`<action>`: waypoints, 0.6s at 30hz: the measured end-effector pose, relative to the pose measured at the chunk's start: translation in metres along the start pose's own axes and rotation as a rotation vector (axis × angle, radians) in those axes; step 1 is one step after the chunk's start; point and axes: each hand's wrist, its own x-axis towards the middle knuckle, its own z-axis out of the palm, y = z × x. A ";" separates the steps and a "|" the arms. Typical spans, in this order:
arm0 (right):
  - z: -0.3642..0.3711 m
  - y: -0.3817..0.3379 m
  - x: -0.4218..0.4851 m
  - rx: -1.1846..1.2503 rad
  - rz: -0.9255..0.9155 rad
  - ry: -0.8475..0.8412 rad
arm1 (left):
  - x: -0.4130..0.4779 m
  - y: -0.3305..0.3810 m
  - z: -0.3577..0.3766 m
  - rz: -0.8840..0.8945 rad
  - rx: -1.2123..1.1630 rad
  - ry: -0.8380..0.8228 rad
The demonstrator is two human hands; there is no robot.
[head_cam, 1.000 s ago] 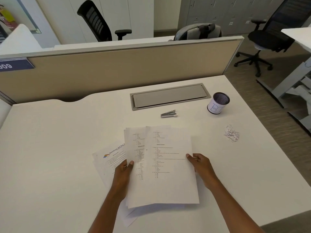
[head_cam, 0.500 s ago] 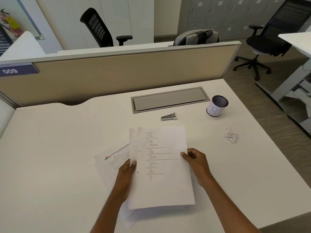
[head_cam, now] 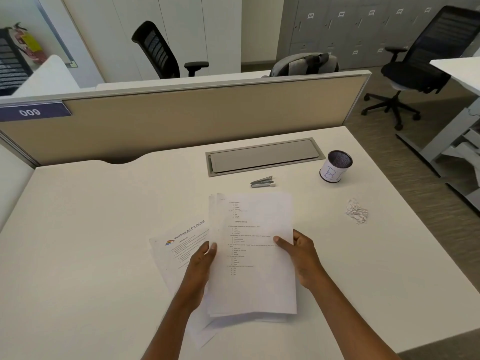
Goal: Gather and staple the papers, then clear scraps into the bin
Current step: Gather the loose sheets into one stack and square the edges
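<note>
I'm holding the stack (head_cam: 254, 255) mid-frame. My left hand (head_cam: 200, 261) pinches its left edge and my right hand (head_cam: 302, 258) pinches its right, thumbs on top. My worry is that the top-left corners look fanned, so a staple there might miss a page. Loose sheets (head_cam: 181, 245) lie on the desk (head_cam: 91, 242) underneath, with one corner near the bottom edge, so a nudge could slide it off. The stapler (head_cam: 262, 182) sits just above, the bin (head_cam: 335, 169) and scraps (head_cam: 356, 211) are at right, and there's roomy bare desk at left.
</note>
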 end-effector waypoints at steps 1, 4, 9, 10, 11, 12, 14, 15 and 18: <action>0.001 -0.001 -0.002 -0.001 -0.020 0.001 | -0.001 0.001 0.002 0.023 0.022 -0.007; 0.004 -0.006 -0.007 -0.008 -0.082 -0.026 | -0.007 0.004 0.006 0.071 0.024 -0.004; 0.008 -0.017 -0.018 0.022 -0.154 -0.099 | -0.015 0.014 0.014 0.140 -0.029 -0.013; 0.009 -0.019 -0.020 0.035 -0.167 -0.111 | -0.015 0.015 0.015 0.145 -0.036 -0.009; 0.009 -0.020 -0.021 0.045 -0.176 -0.118 | -0.016 0.016 0.015 0.152 -0.039 -0.003; 0.008 -0.020 -0.022 0.046 -0.182 -0.118 | -0.016 0.016 0.015 0.163 -0.035 0.004; 0.006 -0.017 -0.023 0.027 -0.178 -0.111 | -0.017 0.015 0.014 0.179 -0.008 0.015; 0.004 -0.015 -0.024 0.008 -0.169 -0.111 | -0.018 0.012 0.013 0.178 0.008 0.013; 0.003 -0.004 -0.029 -0.080 -0.143 -0.122 | -0.019 -0.003 0.014 0.132 0.062 0.013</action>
